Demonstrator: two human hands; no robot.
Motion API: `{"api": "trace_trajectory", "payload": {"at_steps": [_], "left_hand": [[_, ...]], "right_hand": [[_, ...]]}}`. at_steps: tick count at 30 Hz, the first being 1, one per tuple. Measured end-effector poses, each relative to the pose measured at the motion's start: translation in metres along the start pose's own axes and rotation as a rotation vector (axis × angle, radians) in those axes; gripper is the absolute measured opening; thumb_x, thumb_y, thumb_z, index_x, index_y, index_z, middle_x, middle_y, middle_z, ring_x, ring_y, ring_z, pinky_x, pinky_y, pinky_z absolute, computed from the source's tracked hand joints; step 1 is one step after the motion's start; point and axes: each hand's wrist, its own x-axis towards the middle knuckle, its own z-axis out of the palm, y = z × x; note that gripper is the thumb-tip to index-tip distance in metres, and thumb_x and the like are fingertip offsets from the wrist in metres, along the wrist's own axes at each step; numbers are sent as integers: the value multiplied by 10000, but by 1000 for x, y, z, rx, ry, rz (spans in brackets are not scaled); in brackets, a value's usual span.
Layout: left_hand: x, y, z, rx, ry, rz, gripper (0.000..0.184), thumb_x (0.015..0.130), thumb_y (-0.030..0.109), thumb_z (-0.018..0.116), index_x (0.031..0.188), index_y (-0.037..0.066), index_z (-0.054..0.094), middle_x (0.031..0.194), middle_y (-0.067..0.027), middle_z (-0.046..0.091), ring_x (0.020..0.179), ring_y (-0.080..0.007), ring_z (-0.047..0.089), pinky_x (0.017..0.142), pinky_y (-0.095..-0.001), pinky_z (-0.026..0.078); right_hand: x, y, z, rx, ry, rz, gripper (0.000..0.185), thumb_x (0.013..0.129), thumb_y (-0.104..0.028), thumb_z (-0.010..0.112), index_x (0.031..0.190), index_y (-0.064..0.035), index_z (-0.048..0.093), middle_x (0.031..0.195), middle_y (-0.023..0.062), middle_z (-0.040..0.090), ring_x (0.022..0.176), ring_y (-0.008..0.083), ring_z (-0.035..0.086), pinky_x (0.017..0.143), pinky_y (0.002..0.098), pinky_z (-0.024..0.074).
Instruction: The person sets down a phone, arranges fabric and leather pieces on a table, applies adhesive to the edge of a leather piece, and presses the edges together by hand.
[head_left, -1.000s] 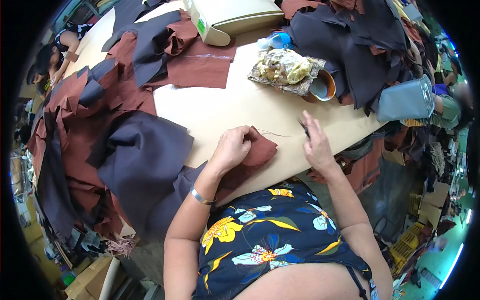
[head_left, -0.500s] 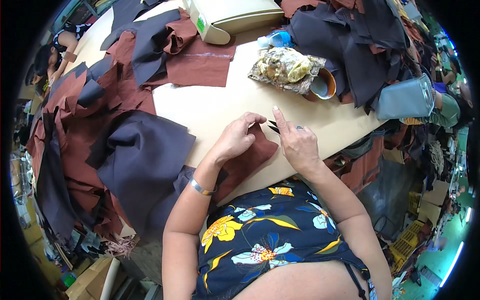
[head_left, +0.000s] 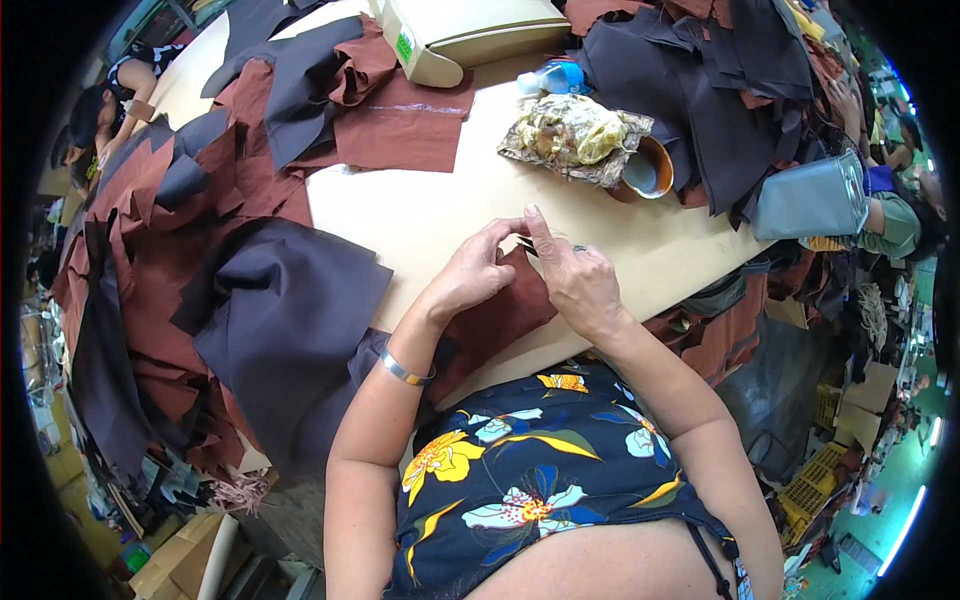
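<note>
A reddish-brown cloth piece (head_left: 505, 305) lies over the table's front edge, and my left hand (head_left: 470, 272) pinches its upper corner with bent fingers. In my right hand (head_left: 582, 288), the fingers are wrapped around small dark thread snips (head_left: 526, 243); only their pointed blades show, and the handles are hidden in the palm. Those blades sit at the cloth's top corner, close beside my left fingertips. My right thumb points up along the tool and appears to meet my left index finger.
Dark and reddish-brown cloth (head_left: 290, 320) is heaped on the left. A carton (head_left: 470, 35), a bottle (head_left: 560, 78), a crumpled bundle (head_left: 570, 135) and a brown cup (head_left: 652, 170) stand farther back. More dark cloth (head_left: 690, 90) and a grey-blue bin (head_left: 810, 200) are right; other people sit at both sides.
My right hand has moved left and slightly up, bringing the snips' blades against my left fingertips. Earlier the blades were spread and apart from them. My left hand has barely shifted.
</note>
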Motion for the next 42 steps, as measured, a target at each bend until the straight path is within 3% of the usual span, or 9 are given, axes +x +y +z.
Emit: {"api": "trace_trajectory", "payload": {"at_steps": [10, 16, 18, 25, 29, 30, 37, 40, 42], "left_hand": [[-14, 4, -3, 84, 88, -54, 620, 733, -42, 577, 1324, 9, 397, 1045, -64, 564, 759, -88, 479, 703, -236, 435], [-45, -5, -14, 241, -47, -121, 339, 799, 8, 622, 1127, -20, 538, 835, -22, 581, 758, -80, 498, 708, -234, 429], [-61, -4, -18, 166, -96, -135, 156, 820, 20, 618, 966, -29, 596, 816, -4, 571, 762, -63, 489, 702, -230, 424], [-103, -18, -45, -90, 183, -145, 138, 876, 39, 552, 996, -24, 581, 892, -7, 587, 831, -74, 509, 769, -225, 433], [-114, -17, -60, -288, 471, 16, 125, 905, 28, 501, 1016, -3, 548, 973, -28, 588, 903, -78, 532, 831, -221, 428], [-113, -17, -61, -367, 520, 60, 123, 911, 30, 493, 1019, -4, 542, 998, -40, 585, 915, -82, 535, 837, -221, 429], [-85, 8, -16, 313, 288, 149, 163, 858, 79, 552, 1001, 8, 583, 853, -185, 635, 802, -309, 636, 721, -336, 483], [-79, 9, -3, 401, 259, 194, 151, 820, 89, 603, 936, -1, 568, 837, -198, 625, 787, -380, 602, 691, -402, 474], [-88, 11, -5, 402, 296, 174, 174, 805, 103, 624, 933, 2, 564, 823, -198, 623, 763, -375, 601, 671, -398, 473]], "right_hand": [[-37, 54, 3, -141, -85, 173, 759, 732, -21, 555, 1430, -78, 261, 659, 69, 519, 509, 202, 576, 506, 326, 504], [-51, 83, -4, -207, 130, 197, 751, 730, 29, 577, 1415, -92, 292, 985, 167, 589, 878, 312, 586, 782, 407, 473], [-46, 74, 0, 90, 87, 184, 717, 726, 52, 567, 1391, -84, 336, 1049, 158, 581, 952, 311, 561, 837, 397, 451], [-3, 28, 39, 573, 73, -80, 522, 765, 52, 523, 1276, -36, 460, 1138, 148, 577, 1100, 306, 533, 936, 363, 433], [-14, 37, -6, 618, -442, 182, 470, 752, 65, 503, 1205, -59, 520, 864, 92, 632, 865, 254, 608, 820, 392, 455], [-22, 45, -10, 554, -328, 86, 482, 732, 83, 487, 1186, -74, 528, 757, 57, 618, 767, 225, 607, 758, 391, 455], [18, 3, -37, 822, 154, -70, 675, 672, 43, 548, 1319, -104, 422, 971, 84, 621, 935, 262, 589, 945, 379, 397], [39, -21, -47, 682, -272, -209, 696, 696, 20, 554, 1360, -100, 379, 1062, 95, 619, 988, 286, 580, 988, 447, 359], [41, -19, -36, 712, -182, -307, 655, 719, 34, 533, 1347, -95, 397, 1009, 108, 625, 921, 291, 588, 951, 429, 384]]}}
